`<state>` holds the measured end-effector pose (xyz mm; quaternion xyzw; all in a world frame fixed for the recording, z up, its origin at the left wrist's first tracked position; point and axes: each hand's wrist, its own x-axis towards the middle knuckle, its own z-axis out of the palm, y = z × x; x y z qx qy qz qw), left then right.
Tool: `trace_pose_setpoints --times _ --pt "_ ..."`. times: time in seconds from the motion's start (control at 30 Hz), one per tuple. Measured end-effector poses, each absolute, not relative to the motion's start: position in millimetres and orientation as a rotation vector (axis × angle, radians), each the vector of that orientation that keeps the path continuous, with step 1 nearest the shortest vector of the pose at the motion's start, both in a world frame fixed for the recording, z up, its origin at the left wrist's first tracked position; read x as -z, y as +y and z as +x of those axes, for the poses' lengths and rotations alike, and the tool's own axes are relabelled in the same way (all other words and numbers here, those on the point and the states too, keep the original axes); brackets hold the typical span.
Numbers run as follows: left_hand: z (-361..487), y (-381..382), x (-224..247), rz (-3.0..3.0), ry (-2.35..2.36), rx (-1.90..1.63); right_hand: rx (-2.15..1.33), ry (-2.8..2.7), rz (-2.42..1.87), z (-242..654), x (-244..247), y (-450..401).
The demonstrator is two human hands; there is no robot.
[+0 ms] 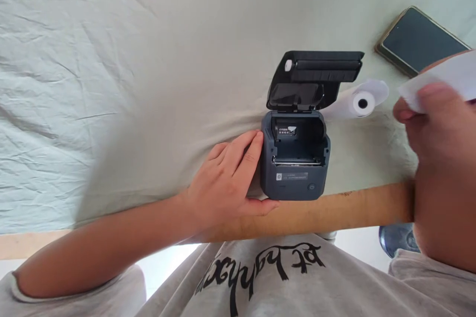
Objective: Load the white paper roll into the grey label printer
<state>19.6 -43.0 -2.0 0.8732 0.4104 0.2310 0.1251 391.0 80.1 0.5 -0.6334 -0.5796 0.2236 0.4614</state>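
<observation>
A small dark grey label printer [293, 183] stands near the table's front edge with its lid [316, 72] raised, and its paper bay [299, 146] holds no roll. Against its left side and front corner, my left hand [226, 173] holds it, fingers along the side and thumb at the front. At the right edge, my right hand [439, 124] pinches a piece of white paper [451, 77] between thumb and fingers. That hand is blurred, and the paper runs out of view. Behind the printer's right side lies a white paper roll [347, 104] with a dark hole in its core.
A phone [424, 39] in a case lies at the upper right, close to my right hand. A pale, wrinkled cloth [148, 59] covers the table, whose wooden front edge [357, 208] shows. Below it, part of a dark round object [397, 240] is visible.
</observation>
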Motion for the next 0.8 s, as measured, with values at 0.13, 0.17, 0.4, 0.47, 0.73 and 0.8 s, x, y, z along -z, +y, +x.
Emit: trace_pose_setpoints --times 0.13,0.17,0.4,0.47,0.73,0.8 --pt "19.6 -42.1 -2.5 2.538 1.222 -0.661 -0.198 -1.602 -1.664 387.7 16.6 77.3" --pt "19.7 -41.9 -3.1 2.544 1.225 -0.667 -0.132 -1.641 -1.677 388.0 15.0 74.7" --pt "21.6 -42.4 -3.0 2.536 1.260 -0.633 -0.121 -1.743 -1.790 396.3 8.8 69.8" --pt "21.8 -42.6 -2.7 2.529 1.265 -0.630 -0.124 -1.704 -1.829 396.1 9.2 68.4" --pt "20.1 -43.0 -4.5 2.495 1.284 -0.603 -0.164 -1.739 -1.947 395.2 -3.2 59.4" --pt "21.0 -42.7 -4.1 2.497 1.283 -0.619 -0.015 -1.810 -1.795 392.8 -7.6 53.7"
